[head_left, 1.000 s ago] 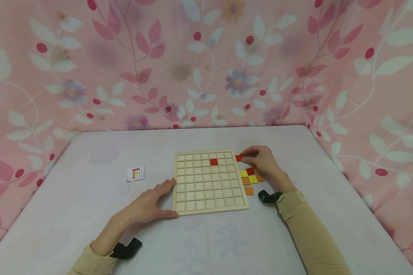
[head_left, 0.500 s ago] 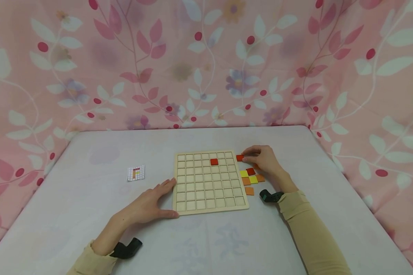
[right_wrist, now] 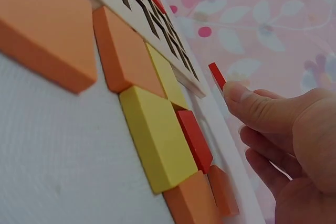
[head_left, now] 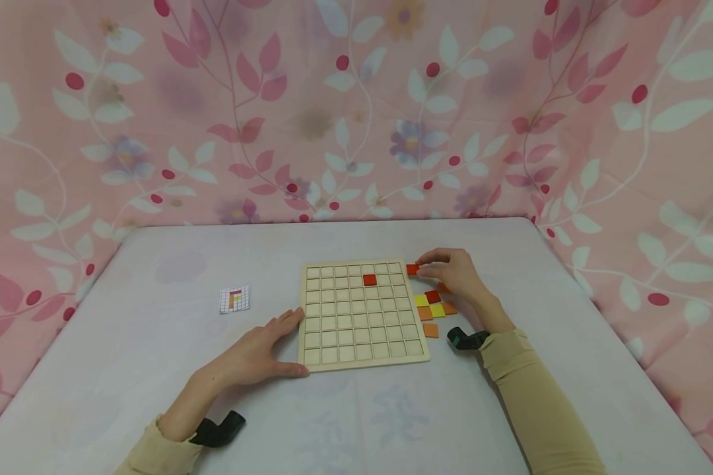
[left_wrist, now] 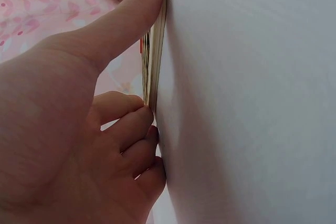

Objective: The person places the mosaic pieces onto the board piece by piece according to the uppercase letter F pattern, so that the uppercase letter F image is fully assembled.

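Observation:
My right hand [head_left: 454, 272] pinches a red square tile [right_wrist: 216, 75] between thumb and fingers, lifted beside the far right corner of the pale wooden grid board [head_left: 352, 323]. Another red tile [head_left: 370, 280] lies in a cell of the board's second row from the back. Against the board's left edge rests my left hand [head_left: 249, 355], fingers extended along the side and thumb [left_wrist: 131, 17] at the near left corner. Below my right hand lie yellow tiles [right_wrist: 158, 139], a red tile [right_wrist: 195, 139] and several orange tiles [right_wrist: 128, 51], right of the board.
A small card [head_left: 234, 299] with a grid and a coloured pattern lies left of the board on the white-covered table [head_left: 172, 284]. Behind the table hangs a pink floral cloth [head_left: 309, 125]. Black devices [head_left: 468, 339] are strapped on both wrists.
My right hand has shifted only slightly, keeping the red tile near the board's far right corner and rising a little. An orange tile beneath it shows more. My left hand has stayed in place.

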A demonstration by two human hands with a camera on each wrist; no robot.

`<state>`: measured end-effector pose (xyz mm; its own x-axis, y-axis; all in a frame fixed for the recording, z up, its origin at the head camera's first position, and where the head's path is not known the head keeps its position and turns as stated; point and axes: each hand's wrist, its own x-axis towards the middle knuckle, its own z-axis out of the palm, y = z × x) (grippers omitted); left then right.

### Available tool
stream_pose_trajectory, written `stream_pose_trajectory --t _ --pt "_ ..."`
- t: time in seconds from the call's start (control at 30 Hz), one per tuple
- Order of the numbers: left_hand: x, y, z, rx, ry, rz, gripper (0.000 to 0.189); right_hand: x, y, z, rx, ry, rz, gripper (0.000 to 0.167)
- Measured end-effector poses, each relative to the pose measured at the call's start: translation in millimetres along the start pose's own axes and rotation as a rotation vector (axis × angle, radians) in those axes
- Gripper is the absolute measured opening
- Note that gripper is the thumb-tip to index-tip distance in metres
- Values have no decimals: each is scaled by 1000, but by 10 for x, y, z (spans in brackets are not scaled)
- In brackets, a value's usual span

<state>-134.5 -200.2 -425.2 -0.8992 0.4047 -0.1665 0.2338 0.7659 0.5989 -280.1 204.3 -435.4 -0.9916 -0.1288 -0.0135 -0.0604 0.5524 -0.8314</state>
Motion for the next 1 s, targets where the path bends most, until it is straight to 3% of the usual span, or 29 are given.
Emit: stream_pose_trajectory --t 0.13,0.63,1.0 --pt "-1 5 4 -7 -5 -10 106 -17 -54 7 -5 10 8 16" --pt "-10 9 -13 2 2 5 107 -49 -268 88 -39 15 -103 20" --pt "3 13 7 -5 -1 -13 108 -8 -452 302 9 -2 -200 21"
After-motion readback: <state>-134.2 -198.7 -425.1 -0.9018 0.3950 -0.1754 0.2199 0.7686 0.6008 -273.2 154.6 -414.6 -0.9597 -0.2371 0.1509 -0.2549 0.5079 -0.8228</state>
